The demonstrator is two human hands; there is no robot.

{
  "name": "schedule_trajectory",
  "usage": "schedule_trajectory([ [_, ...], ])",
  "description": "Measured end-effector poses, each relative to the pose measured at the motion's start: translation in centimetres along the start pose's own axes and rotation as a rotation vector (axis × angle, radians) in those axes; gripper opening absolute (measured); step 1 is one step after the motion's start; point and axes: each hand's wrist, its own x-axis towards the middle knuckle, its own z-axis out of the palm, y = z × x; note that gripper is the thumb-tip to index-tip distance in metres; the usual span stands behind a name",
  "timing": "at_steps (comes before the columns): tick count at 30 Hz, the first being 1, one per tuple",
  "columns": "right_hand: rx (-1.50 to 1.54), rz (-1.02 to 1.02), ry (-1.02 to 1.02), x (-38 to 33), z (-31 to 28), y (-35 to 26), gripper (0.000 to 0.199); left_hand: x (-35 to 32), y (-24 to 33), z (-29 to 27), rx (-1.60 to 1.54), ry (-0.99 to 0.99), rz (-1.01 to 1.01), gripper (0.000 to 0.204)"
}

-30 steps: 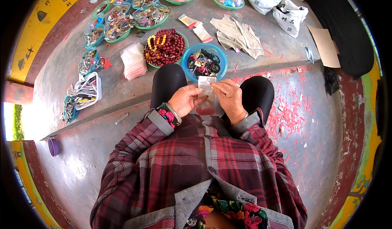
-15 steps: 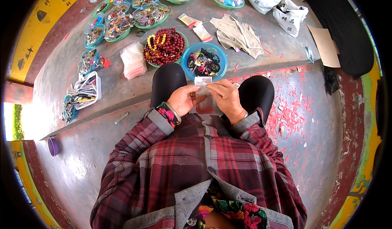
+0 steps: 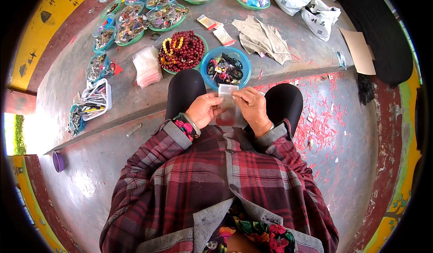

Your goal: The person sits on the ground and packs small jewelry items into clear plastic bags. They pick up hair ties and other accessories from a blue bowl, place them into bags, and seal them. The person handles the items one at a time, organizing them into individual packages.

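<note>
Between my knees, a small clear plastic bag (image 3: 228, 90) with a whitish top is pinched in both hands. My left hand (image 3: 203, 110) grips its left edge between thumb and fingers. On the other side, the fingertips of my right hand (image 3: 252, 107) close on the bag's upper right edge. A reddish patch shows low on the see-through film. Just beyond the bag stands a blue basin (image 3: 247, 75) of black cords and small colourful pieces. Left of that basin, dark red bead strings (image 3: 187, 54) with some yellow beads fill a green basin.
A stack of clear bags (image 3: 147, 67) lies left of the beads. Several basins of trinkets (image 3: 129, 30) stand farther left, near a white tray (image 3: 108, 100) of tools. Beige cloth (image 3: 263, 39) and white carrier bags (image 3: 320, 18) lie right. Red scraps (image 3: 315, 122) litter the floor.
The top of the bag has shifted slightly right and now lies flatter and more exposed. My right hand has moved a little to the right, off the bag's middle to its edge.
</note>
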Motion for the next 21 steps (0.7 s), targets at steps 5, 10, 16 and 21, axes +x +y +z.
schedule_trajectory([
  [5, 0.016, -0.075, -0.010, 0.0, 0.1, 0.1, 0.015, 0.1, 0.3, -0.8, -0.175, -0.048, -0.017, 0.026],
  [10, -0.021, -0.199, -0.080, 0.2, 0.0, -0.2, 0.013, 0.1, 0.3, -0.6, -0.101, -0.004, 0.034, 0.026],
  [16, 0.151, 0.176, -0.061, 0.4, -0.5, -0.2, 0.012, 0.1, -0.2, -0.4, 0.051, 0.048, 0.035, 0.023],
  [21, 0.153, 0.480, -0.031, 0.5, -0.4, -0.1, 0.019, 0.6, -0.7, -0.5, 0.171, 0.016, 0.056, 0.025],
])
